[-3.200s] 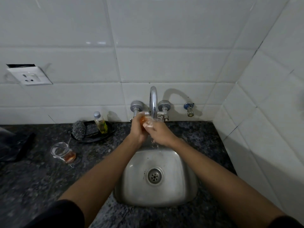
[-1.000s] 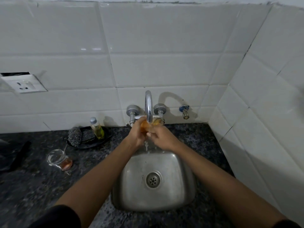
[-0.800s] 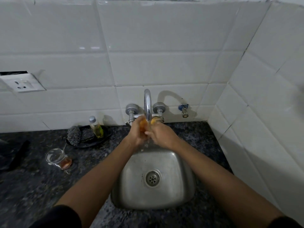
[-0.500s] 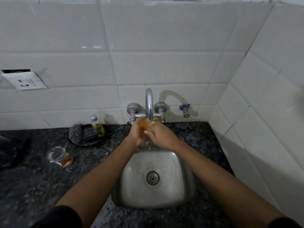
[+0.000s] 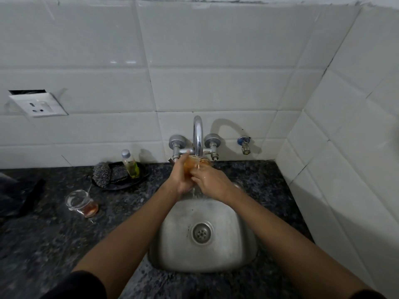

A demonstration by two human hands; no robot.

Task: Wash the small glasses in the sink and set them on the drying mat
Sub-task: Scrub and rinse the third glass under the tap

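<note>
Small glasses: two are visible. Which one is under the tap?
The small glass gripped by the left hand and right hand; the other glass stands on the counter.

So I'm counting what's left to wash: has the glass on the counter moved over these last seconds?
No. The glass on the counter sits in the same spot, in front of and left of the black dish.

glass (image 5: 195,166) under tap (image 5: 198,134) above sink (image 5: 244,251), second glass (image 5: 81,203) on counter (image 5: 43,244) left
</note>
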